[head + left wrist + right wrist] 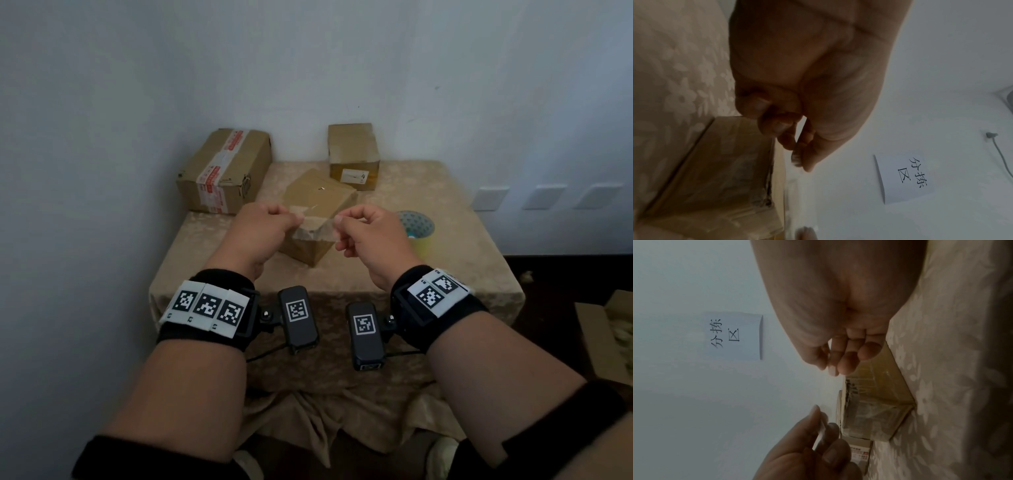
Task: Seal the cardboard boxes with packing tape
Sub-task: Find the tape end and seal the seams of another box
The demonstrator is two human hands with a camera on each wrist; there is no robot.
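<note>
A small cardboard box sits at the middle of the table, one corner turned toward me. Just above its near corner, a clear strip of packing tape is stretched between my two hands. My left hand pinches the strip's left end and my right hand pinches its right end. The left wrist view shows my left hand pinching beside the box. From the right wrist, my right hand hovers over the box, with my left hand opposite it.
The tape roll lies right of the box. A larger taped box stands at the back left, and another box at the back against the wall. An open carton sits on the floor at right. A paper sign hangs on the wall.
</note>
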